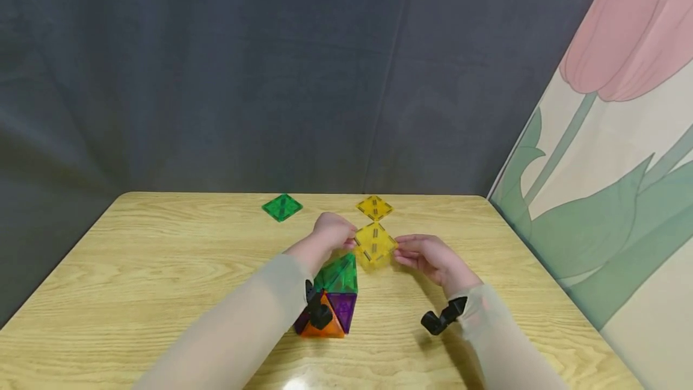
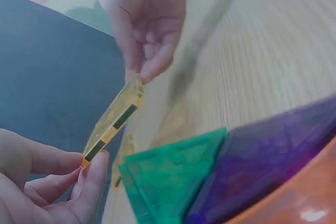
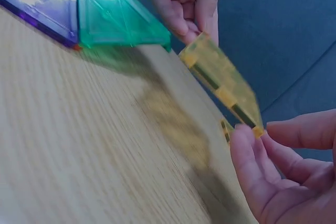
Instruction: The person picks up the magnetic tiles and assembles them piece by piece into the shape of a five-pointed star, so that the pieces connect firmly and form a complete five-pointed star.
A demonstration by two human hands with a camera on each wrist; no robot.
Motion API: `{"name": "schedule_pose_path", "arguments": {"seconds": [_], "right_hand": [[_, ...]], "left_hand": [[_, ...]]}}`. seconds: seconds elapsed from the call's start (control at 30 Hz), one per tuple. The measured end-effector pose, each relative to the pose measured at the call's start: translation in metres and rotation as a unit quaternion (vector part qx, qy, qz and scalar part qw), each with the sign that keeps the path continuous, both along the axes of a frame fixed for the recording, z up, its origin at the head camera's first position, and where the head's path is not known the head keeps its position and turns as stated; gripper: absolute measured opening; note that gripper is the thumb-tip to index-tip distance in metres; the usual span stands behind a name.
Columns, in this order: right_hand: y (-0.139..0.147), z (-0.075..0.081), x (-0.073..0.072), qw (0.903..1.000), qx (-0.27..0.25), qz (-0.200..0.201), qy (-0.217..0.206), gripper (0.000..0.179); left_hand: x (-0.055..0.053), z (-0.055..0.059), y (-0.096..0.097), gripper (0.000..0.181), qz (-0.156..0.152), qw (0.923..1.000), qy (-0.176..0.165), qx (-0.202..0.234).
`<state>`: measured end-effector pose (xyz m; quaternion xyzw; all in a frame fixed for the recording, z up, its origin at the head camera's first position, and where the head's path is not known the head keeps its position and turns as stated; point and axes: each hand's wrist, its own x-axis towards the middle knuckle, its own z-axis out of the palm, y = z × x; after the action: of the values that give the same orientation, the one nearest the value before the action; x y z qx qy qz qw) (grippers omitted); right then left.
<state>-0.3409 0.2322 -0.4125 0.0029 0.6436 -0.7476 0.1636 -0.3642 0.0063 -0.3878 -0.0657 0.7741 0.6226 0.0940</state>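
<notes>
Between my two hands a translucent yellow magnetic tile point(image 1: 375, 242) is held above the table, square with dark magnet strips along its edges. My left hand point(image 1: 332, 232) pinches one corner between thumb and fingers. At the opposite corner, my right hand point(image 1: 426, 256) pinches it the same way. In both wrist views the yellow tile point(image 2: 113, 121) appears tilted, seen nearly edge-on. Just below my left forearm stands a block of joined tiles, with green tiles point(image 1: 342, 274) at the far end, a purple tile point(image 1: 343, 310) and an orange triangle point(image 1: 326, 324) nearer. My left sleeve hides part of it.
A second yellow tile point(image 1: 374, 207) lies flat near the table's back edge, right behind the held one. Farther left lies a green tile point(image 1: 282, 207). A dark curtain point(image 1: 271, 77) hangs behind the wooden table point(image 1: 178, 269), and a tulip-patterned panel point(image 1: 612, 197) stands along the right.
</notes>
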Motion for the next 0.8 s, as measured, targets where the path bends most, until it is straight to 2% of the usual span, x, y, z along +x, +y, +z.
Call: {"name": "schedule_pose_path", "arguments": {"seconds": [0.17, 0.4, 0.63, 0.8], "right_hand": [[-0.003, 0.006, 0.015, 0.9995, -0.009, 0.027, 0.010, 0.036], [-0.018, 0.017, 0.043, 0.9972, -0.020, 0.066, 0.030, 0.029], [-0.031, 0.018, 0.063, 0.9944, -0.021, 0.098, 0.033, 0.023], [-0.037, 0.015, 0.070, 0.9919, -0.015, 0.121, 0.036, 0.021]], "left_hand": [[0.021, 0.007, -0.016, 0.020, -0.040, 0.9977, 0.021, 0.050], [0.053, 0.013, -0.044, 0.018, -0.059, 0.9950, 0.012, 0.079], [0.104, 0.010, -0.063, 0.020, -0.068, 0.9906, 0.023, 0.116], [0.136, 0.001, -0.067, 0.020, -0.079, 0.9868, 0.018, 0.140]]}}
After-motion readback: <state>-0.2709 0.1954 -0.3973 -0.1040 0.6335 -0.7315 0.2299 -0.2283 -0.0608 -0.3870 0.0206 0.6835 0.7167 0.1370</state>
